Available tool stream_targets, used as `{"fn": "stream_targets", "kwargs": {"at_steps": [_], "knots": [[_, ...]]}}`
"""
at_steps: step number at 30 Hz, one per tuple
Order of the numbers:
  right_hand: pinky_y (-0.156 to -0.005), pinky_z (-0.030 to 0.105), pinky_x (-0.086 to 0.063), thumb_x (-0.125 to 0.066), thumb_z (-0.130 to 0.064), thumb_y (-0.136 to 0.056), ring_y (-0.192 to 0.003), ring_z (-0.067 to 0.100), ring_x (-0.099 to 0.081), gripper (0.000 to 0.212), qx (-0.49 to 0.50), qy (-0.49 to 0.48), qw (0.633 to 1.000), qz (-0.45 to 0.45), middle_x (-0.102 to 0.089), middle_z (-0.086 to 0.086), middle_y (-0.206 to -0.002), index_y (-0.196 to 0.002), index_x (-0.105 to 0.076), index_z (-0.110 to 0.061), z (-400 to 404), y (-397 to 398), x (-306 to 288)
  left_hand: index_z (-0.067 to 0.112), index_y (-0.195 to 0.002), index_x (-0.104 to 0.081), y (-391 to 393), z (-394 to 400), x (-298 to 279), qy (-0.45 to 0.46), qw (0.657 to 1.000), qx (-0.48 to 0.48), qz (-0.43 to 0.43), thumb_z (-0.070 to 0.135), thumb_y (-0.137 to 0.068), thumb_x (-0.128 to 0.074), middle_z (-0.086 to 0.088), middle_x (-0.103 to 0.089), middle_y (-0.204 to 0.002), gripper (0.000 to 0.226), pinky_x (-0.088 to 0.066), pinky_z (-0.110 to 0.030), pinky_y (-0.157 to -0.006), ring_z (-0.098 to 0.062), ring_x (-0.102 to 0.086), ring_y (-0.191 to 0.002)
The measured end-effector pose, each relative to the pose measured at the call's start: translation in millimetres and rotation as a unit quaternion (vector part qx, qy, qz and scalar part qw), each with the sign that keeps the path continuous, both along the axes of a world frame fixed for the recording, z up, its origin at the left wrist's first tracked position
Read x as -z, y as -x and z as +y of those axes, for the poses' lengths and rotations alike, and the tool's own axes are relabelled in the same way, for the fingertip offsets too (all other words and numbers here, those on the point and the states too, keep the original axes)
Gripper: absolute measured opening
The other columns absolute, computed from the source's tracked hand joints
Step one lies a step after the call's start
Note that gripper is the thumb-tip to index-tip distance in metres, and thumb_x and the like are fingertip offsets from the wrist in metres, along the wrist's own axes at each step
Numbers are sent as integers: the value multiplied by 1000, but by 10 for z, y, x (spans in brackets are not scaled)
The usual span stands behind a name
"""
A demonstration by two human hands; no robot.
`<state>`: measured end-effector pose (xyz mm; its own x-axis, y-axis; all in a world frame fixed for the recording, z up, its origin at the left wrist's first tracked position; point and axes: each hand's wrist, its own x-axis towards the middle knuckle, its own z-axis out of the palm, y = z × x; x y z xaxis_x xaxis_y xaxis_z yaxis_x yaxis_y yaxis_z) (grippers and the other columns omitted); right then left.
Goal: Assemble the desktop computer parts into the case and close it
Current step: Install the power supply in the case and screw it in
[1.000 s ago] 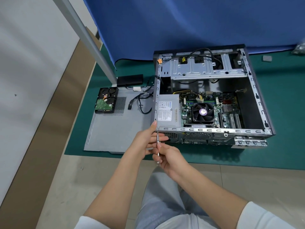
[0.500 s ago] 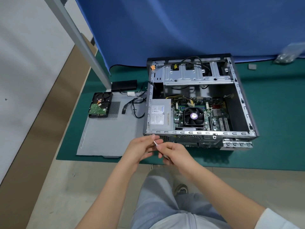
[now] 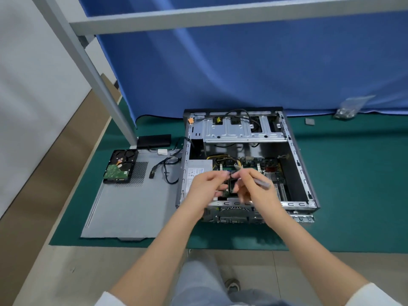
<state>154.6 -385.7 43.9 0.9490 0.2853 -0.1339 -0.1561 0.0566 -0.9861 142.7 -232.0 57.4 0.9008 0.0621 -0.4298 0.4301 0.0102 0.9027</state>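
The open computer case [image 3: 297, 166] lies on its side on a green mat [image 3: 353, 184]. Inside I see the power supply [image 3: 195, 173] at the left, the motherboard [image 3: 272, 171] and the empty drive cage [image 3: 238, 130] at the far end. Both hands are raised over the case's near half. My right hand [image 3: 254, 192] grips a grey-handled screwdriver [image 3: 263, 184], its handle pointing right. My left hand [image 3: 205, 186] has its fingertips curled together close to the right fingers; whether they pinch anything is blurred. The fan is hidden behind the hands.
The grey side panel [image 3: 123, 206] lies flat left of the case, with a hard drive [image 3: 120, 166] and loose black cables [image 3: 167, 171] on it. A black box [image 3: 154, 140] sits behind it. A metal frame leg [image 3: 99, 80] rises at left. A screw bag [image 3: 351, 107] lies far right.
Both hands rose from the case's near left corner to above its interior. The screwdriver handle now points right, and the view tilted up.
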Motion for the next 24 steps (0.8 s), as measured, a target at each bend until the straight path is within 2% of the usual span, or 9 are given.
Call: {"fn": "stream_targets", "kwargs": {"at_steps": [1, 3, 5, 9, 12, 14, 18, 21, 24], "knots": [[-46, 18, -40, -50, -29, -98, -48, 11, -51, 24, 1, 83, 996, -38, -63, -2, -65, -86, -68, -21, -76, -51, 54, 21, -102, -70, -60, 58, 43, -95, 995, -22, -28, 24, -93, -60, 3, -71, -101, 14, -53, -23, -79, -10, -65, -87], [-52, 12, -39, -50, -30, -98, -57, -1, -54, 22, -5, 223, 971, -88, -63, -13, -68, -83, -65, -29, -215, -126, 175, 22, -104, -69, -147, 219, 117, -260, 963, -35, -69, 18, -91, -62, 6, -68, -104, 15, -51, -23, -81, -8, -62, -88], [-57, 12, -40, -50, -32, -98, -69, 1, -56, 20, -6, 297, 949, -104, -63, -10, -73, -82, -61, -29, -315, -163, 298, 21, -108, -68, -207, 377, 198, -335, 940, -11, -68, 16, -90, -63, 6, -65, -106, 19, -50, -27, -86, -10, -61, -91], [-57, 28, -41, -42, -43, -99, -67, 13, -57, 26, -10, 425, 898, -110, -60, -6, -68, -83, -57, -30, -304, -205, 466, 18, -110, -68, -256, 531, 352, -418, 903, 59, -79, 20, -87, -68, 6, -65, -105, 23, -36, -6, -71, 3, -52, -81], [-49, 29, -36, -35, -43, -100, -64, 21, -57, 30, -18, 532, 838, -121, -61, -4, -69, -86, -54, -25, -196, -238, 537, 21, -98, -70, -267, 549, 400, -413, 905, 54, -93, 22, -83, -72, 7, -64, -98, 14, -36, -1, -64, 8, -51, -76], [-46, 27, -31, -33, -42, -101, -63, 23, -55, 27, -18, 562, 818, -123, -60, -4, -70, -90, -53, -26, -157, -250, 553, 25, -86, -68, -264, 536, 407, -414, 903, 51, -103, 21, -82, -73, 8, -63, -92, 7, -36, -1, -65, 7, -50, -75], [-44, 25, -30, -31, -42, -101, -59, 20, -54, 29, -12, 564, 815, -131, -59, -5, -67, -90, -53, -27, -155, -249, 571, 27, -79, -67, -250, 516, 436, -417, 902, 44, -107, 21, -83, -72, 9, -61, -87, 9, -35, -10, -66, 3, -51, -76], [-42, 24, -28, -30, -43, -101, -56, 17, -53, 33, 2, 563, 815, -134, -57, -6, -63, -87, -54, -26, -150, -244, 585, 29, -76, -66, -221, 493, 420, -394, 913, 25, -100, 23, -83, -72, 13, -62, -83, 11, -36, -12, -66, 2, -53, -75], [-41, 25, -29, -30, -46, -101, -56, 18, -55, 34, 12, 548, 825, -138, -56, -6, -62, -84, -52, -25, -148, -235, 599, 27, -75, -67, -159, 448, 356, -274, 959, -35, -72, 22, -82, -72, 11, -68, -73, 10, -43, -11, -57, -1, -59, -60]]}}
